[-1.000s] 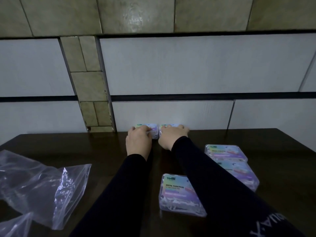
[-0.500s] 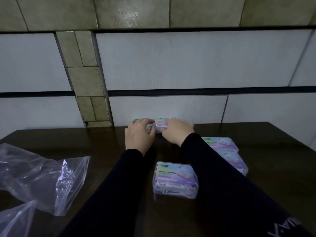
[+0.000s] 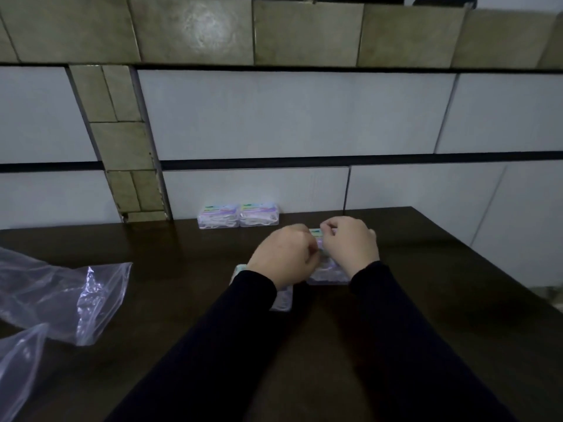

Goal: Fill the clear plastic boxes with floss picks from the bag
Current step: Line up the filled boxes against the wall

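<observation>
Two clear plastic boxes of floss picks (image 3: 217,217) (image 3: 259,214) stand side by side against the wall at the table's back edge, and no hand touches them. Nearer to me, my left hand (image 3: 283,258) and my right hand (image 3: 350,245) hold a third floss pick box (image 3: 327,271) between them, fingers curled at its left edge and its far end. Most of that box is hidden by the hands. Another floss pick box (image 3: 281,300) lies under my left wrist, only its edges showing.
Crumpled clear plastic bags (image 3: 67,296) (image 3: 18,363) lie on the left of the dark wooden table (image 3: 182,269). A tiled wall rises right behind the table. The table's right edge runs diagonally at the right (image 3: 475,254).
Both hands have let go of the two boxes at the wall and drawn back to the right onto a nearer box. The camera has tilted up.
</observation>
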Demonstrator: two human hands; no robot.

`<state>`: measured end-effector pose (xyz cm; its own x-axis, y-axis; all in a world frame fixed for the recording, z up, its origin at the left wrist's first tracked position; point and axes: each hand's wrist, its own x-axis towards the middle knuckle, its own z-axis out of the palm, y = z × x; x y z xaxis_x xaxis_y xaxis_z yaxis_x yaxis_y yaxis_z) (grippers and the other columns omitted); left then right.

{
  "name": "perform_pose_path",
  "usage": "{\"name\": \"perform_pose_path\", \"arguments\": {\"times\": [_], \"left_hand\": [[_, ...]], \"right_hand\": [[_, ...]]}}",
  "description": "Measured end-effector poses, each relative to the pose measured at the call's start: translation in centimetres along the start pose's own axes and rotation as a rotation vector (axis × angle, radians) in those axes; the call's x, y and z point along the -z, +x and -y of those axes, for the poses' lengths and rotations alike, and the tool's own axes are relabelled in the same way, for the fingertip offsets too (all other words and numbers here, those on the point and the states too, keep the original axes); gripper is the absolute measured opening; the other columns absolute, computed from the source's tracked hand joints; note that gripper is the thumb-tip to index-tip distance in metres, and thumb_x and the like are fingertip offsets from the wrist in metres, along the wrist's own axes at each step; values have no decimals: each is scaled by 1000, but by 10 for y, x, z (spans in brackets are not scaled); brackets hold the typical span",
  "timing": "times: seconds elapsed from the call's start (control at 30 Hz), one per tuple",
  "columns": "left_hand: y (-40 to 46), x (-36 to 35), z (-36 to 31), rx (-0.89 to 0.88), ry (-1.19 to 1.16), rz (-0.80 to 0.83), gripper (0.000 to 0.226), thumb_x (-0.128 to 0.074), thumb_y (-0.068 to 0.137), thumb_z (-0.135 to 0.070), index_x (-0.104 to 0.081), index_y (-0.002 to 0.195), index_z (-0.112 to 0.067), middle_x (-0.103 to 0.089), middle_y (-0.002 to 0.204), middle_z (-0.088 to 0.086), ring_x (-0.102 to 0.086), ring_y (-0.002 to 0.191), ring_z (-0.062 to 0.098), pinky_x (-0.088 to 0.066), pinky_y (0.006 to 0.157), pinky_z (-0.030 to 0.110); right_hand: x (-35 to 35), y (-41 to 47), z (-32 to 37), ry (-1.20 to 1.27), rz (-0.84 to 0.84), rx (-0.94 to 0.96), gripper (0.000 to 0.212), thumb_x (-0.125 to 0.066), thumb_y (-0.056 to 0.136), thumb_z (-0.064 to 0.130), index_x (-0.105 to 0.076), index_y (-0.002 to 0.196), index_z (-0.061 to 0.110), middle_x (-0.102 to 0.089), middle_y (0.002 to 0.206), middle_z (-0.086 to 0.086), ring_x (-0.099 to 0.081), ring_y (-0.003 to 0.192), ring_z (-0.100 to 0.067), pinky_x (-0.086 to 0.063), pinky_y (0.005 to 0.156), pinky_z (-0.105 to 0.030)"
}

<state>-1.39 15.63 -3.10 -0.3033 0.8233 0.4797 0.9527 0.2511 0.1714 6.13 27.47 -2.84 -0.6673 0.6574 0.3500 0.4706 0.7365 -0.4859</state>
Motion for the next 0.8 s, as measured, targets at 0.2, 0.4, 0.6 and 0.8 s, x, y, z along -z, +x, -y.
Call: {"name": "perform_pose_path", "arguments": {"times": [0.2, 0.4, 0.6, 0.8], "left_hand": [[-7, -1, -1, 106, -59, 115, 30, -61, 83, -43, -61, 60, -25, -65, 76, -4, -56, 67, 9, -46, 65, 28], [-6, 10, -1, 380, -115, 158, 43, -71, 76, -36, -49, 47, -14, -49, 55, 4, -46, 53, 17, -40, 54, 28], [-18, 20, 26, 609, -153, 35, 26, -78, 75, -33, -69, 70, -10, -65, 84, -4, -63, 81, 11, -46, 71, 25], [-29, 20, 54, 778, -294, -123, 8, -71, 85, -23, -68, 91, -20, -58, 87, -11, -49, 75, -3, -37, 68, 15]], "right_hand": [[-10, -9, 4, -3, 44, -33, 35, -40, 97, 27, -70, 94, 10, -68, 99, -8, -59, 94, -25, -43, 85, -34], [-11, -13, 11, -60, 124, 3, 43, -37, 99, 36, -67, 100, 6, -65, 103, -14, -57, 102, -31, -40, 89, -36], [-31, -3, 9, 3, 193, -6, 46, -37, 98, 44, -61, 115, 8, -61, 114, -14, -57, 99, -23, -46, 77, -31], [-44, 7, 11, -91, 226, 113, 59, -36, 100, 46, -32, 148, 13, -28, 154, -8, -16, 144, -24, -19, 116, -40]]}}
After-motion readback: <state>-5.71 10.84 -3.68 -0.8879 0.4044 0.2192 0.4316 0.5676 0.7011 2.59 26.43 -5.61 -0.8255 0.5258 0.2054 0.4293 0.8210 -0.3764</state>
